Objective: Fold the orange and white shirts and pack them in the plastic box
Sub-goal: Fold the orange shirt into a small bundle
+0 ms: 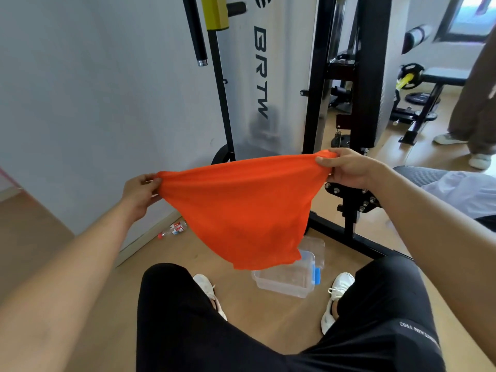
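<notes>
I hold the orange shirt (241, 208) up in the air in front of me, stretched between both hands. My left hand (141, 191) pinches its left top corner and my right hand (346, 167) grips its right top corner. The cloth hangs down in a bunched sag. Below it on the wooden floor stands the clear plastic box (287, 280) with a blue latch, open and with nothing in it, partly hidden by the shirt's lower edge. Its clear lid (315, 244) lies just behind it. The white shirt (464, 191) lies on a seat at the right.
A black gym machine frame (346, 224) stands close behind the box. A plastic bottle (174, 229) lies by the wall's skirting. My knees and white shoes flank the box. Another person's legs (472, 124) stand at the far right near a weight bench.
</notes>
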Motion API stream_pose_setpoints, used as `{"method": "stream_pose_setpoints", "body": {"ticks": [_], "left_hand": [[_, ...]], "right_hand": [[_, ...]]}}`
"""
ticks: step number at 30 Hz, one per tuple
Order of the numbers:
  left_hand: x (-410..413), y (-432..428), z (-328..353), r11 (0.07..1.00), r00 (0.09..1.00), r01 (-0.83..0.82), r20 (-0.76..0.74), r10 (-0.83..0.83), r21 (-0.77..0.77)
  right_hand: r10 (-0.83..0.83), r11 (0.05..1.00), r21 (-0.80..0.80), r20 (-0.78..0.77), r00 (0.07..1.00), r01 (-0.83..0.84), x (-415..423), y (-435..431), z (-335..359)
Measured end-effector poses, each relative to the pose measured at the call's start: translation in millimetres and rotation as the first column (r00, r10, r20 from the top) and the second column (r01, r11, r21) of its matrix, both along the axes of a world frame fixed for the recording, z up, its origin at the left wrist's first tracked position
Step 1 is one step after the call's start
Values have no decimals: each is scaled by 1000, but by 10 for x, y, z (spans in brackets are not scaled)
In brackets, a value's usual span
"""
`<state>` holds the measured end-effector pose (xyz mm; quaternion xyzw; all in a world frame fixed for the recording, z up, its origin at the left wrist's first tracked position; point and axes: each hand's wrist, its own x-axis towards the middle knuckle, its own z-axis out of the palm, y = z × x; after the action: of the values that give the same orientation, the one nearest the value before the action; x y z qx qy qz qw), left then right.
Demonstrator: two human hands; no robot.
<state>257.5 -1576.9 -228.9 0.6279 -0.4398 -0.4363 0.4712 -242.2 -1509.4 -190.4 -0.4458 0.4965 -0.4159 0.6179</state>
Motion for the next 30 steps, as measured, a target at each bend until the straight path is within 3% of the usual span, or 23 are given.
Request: {"method": "stream_pose_setpoints", "body": {"ticks": [3, 5, 9, 11, 14, 21, 30], "left_hand": [[53, 46, -51, 999, 999, -33, -33, 34, 10], [34, 56, -64, 998, 995, -68, -67, 68, -1], [-127, 70, -21, 995, 986, -101, -137, 100, -1], [-251, 99, 17, 994, 984, -105, -142, 106, 15], [-515, 175, 128, 995, 978, -102, -178, 104, 20], [-1393, 648, 325, 990, 973, 108, -193, -123, -86], [-2000, 1080, -32, 961, 938, 243, -219, -268, -132]], "right_hand": [[-15, 1000, -7, 56, 998, 16, -21, 13, -28], [-144, 989, -32, 42, 989, 145, 27, -14, -67], [-535, 843, -151, -125, 836, 517, 195, -87, -176], [-588, 809, -176, -213, 780, 561, 279, -102, -238], [-632, 775, -165, -194, 750, 610, 449, -88, -260], [-503, 853, -200, -75, 861, 482, 1037, 165, -144], [-270, 905, -397, -253, 929, 154, 1430, 581, -347]]}}
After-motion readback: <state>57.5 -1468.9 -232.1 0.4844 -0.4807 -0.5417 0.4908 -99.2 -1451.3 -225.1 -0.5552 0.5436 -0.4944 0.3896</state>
